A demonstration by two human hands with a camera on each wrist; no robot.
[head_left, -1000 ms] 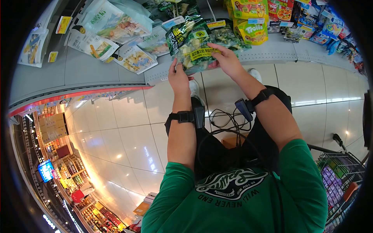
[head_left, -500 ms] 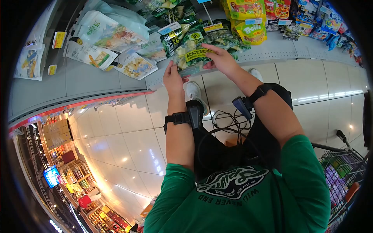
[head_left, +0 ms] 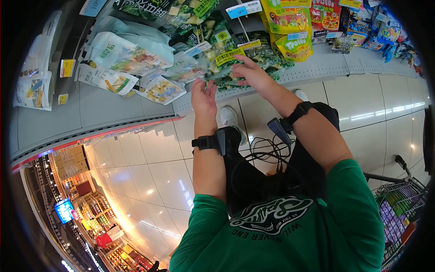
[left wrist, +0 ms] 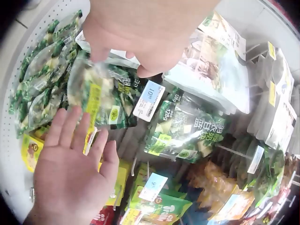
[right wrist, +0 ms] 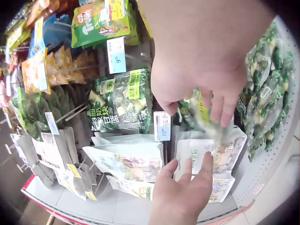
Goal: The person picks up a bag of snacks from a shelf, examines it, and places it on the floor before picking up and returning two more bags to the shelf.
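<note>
A green snack bag (head_left: 222,47) with a clear window and yellow label hangs among similar bags on the shelf, between my hands in the head view. Just below its left lower corner is my left hand (head_left: 204,96), its fingers loosely spread. My right hand (head_left: 254,76) is at the bag's right side, fingers extended over its edge and nothing gripped. The left wrist view shows the right hand (left wrist: 75,164) palm-up beside the bag (left wrist: 101,96). In the right wrist view, the left hand (right wrist: 185,192) lies open in front of pale blue pouches (right wrist: 206,150).
Pale pouches (head_left: 131,52) stand to the left, and yellow gummy bags (head_left: 292,45) hang to the right. Price tags (head_left: 244,10) stick out on pegs. A perforated shelf edge (head_left: 317,68) runs along the front. A shopping cart (head_left: 398,199) stands at the lower right.
The green bag has moved back and up among the hanging bags. Both hands have let go of it, and their fingers have spread. The head view has shifted slightly, showing more of the upper rack.
</note>
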